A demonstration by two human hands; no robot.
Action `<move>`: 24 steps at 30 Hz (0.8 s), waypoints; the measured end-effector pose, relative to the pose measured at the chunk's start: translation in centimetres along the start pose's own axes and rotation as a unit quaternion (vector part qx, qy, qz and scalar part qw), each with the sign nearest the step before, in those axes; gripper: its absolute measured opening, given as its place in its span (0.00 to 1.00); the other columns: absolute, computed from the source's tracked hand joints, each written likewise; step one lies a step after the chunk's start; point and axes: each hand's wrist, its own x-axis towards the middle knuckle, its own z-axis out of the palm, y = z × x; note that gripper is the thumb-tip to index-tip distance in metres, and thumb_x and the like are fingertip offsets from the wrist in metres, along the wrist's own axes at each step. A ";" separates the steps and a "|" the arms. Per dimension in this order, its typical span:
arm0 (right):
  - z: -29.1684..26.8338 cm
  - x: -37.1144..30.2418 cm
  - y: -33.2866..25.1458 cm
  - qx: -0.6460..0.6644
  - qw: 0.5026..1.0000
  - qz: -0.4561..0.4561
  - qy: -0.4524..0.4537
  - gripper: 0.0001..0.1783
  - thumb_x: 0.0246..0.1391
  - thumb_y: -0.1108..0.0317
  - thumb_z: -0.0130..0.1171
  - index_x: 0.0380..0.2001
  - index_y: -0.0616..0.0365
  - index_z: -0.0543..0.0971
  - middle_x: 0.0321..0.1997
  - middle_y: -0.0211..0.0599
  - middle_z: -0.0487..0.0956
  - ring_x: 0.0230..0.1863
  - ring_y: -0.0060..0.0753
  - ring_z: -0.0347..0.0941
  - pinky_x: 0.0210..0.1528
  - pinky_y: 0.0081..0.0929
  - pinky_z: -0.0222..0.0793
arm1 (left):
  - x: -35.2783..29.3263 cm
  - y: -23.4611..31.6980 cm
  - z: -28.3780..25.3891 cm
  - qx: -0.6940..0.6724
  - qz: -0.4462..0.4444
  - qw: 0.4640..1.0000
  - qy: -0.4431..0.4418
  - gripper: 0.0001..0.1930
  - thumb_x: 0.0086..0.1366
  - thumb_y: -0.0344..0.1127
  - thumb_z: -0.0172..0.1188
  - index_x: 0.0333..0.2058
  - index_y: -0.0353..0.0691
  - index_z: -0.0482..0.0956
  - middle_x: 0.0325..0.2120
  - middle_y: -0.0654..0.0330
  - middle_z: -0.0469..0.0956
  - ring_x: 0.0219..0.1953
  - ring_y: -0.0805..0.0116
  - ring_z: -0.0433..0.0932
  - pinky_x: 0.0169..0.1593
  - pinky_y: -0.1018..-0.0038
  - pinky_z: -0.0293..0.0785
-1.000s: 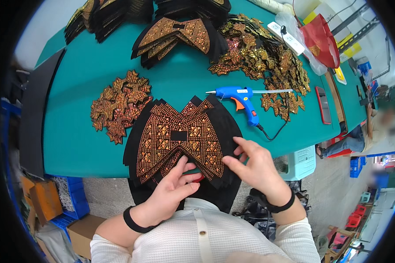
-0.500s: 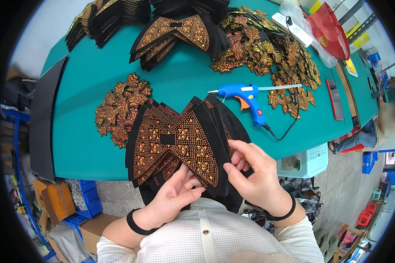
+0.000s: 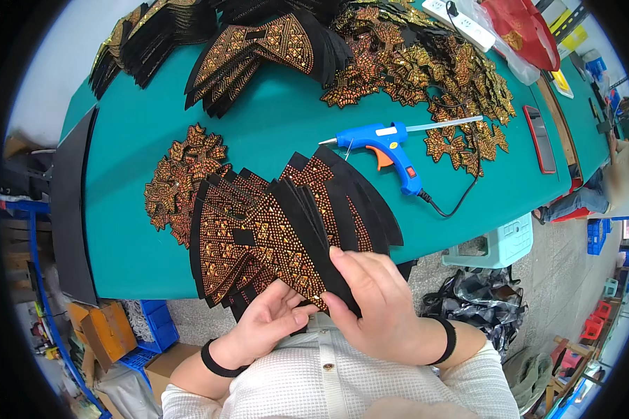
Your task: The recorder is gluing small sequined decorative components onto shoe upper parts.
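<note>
A fanned stack of black bow-shaped fabric pieces (image 3: 244,238), studded with copper-gold beads in star patterns, lies over the near table edge in front of me. My right hand (image 3: 377,297) pinches the black right edge of the top piece between thumb and fingers. At its lower edge, my left hand (image 3: 272,318) has curled fingers, their tips partly hidden behind the beading. Just beyond the stack lies a blue glue gun (image 3: 381,140) with an orange trigger and a clear glue stick in its back. Left of the stack is a pile of small beaded appliqués (image 3: 182,174).
More bow-shaped pieces (image 3: 258,52) are stacked at the back, beside a large heap of beaded appliqués (image 3: 426,70). A white power strip (image 3: 461,24), red bag (image 3: 521,31) and phone (image 3: 539,140) lie at the right. A pale green stool (image 3: 503,244) stands below the table's right edge.
My right hand has moved left and closer to my body, with the top piece's right edge swung along. The stack is spread wider, baring more pieces behind. The whole view has shifted slightly.
</note>
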 end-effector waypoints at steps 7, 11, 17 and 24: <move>0.5 0.6 2.0 -0.111 0.991 0.058 0.035 0.31 0.38 0.69 0.64 0.48 0.68 0.70 0.49 0.58 0.69 0.48 0.56 0.64 0.50 0.41 0.64 | 0.6 0.8 0.9 -0.030 -0.007 0.999 0.034 0.14 0.55 0.23 0.56 0.32 0.44 0.60 0.34 0.65 0.61 0.52 0.69 0.64 0.60 0.59 0.61; -0.2 0.4 1.5 0.034 0.993 0.108 0.028 0.33 0.42 0.73 0.62 0.54 0.70 0.64 0.50 0.57 0.70 0.50 0.50 0.67 0.50 0.37 0.66 | 0.2 -0.2 -0.1 -0.038 0.011 0.999 0.007 0.22 0.56 0.25 0.56 0.49 0.38 0.60 0.48 0.60 0.62 0.57 0.65 0.62 0.61 0.61 0.59; -1.8 -0.4 1.9 0.343 0.897 0.279 0.017 0.33 0.54 0.77 0.52 0.61 0.65 0.53 0.55 0.56 0.67 0.56 0.39 0.66 0.53 0.29 0.66 | 0.3 -0.1 -0.5 -0.011 0.001 1.000 -0.003 0.34 0.58 0.28 0.54 0.62 0.36 0.49 0.61 0.56 0.54 0.61 0.63 0.58 0.60 0.65 0.59; -2.4 -0.6 2.0 0.438 0.832 0.339 0.005 0.30 0.55 0.77 0.52 0.60 0.65 0.55 0.52 0.47 0.69 0.51 0.30 0.67 0.51 0.24 0.66 | 0.1 0.5 0.2 -0.051 0.004 0.999 0.008 0.20 0.61 0.24 0.49 0.52 0.38 0.58 0.51 0.60 0.58 0.57 0.67 0.61 0.60 0.65 0.60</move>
